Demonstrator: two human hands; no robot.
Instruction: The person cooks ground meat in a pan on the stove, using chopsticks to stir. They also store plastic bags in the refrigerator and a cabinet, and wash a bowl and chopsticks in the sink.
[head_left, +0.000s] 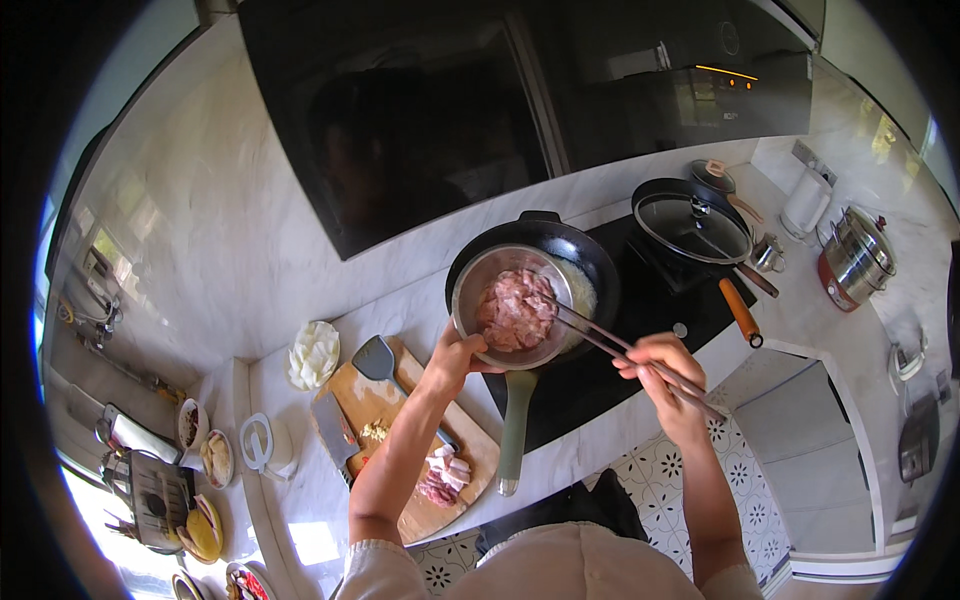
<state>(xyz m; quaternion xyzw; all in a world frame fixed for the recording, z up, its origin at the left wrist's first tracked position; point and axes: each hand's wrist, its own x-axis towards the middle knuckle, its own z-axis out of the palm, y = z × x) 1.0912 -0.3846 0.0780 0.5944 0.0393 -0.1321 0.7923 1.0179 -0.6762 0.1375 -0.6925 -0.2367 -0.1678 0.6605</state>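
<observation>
My left hand (452, 354) grips the near left rim of a stainless steel bowl (466, 292), tilted over a black wok (606, 259). Sliced raw meat (516, 311) fills much of the bowl. A pair of dark chopsticks (600, 336) is in my right hand (669, 382), with the tips in the meat. Behind the bowl, bubbling pale liquid (583, 289) shows in the wok; the bowl hides the rest. The wok's green handle (517, 424) points towards me over the counter edge.
A wooden cutting board (469, 480) at left bears a cleaver (334, 427), a grey spatula (375, 360), minced garlic (373, 430) and sliced meat (444, 476). Beyond it sits a plate of white vegetable pieces (313, 356). A lidded pan (694, 225) occupies the right side of the black cooktop (577, 401).
</observation>
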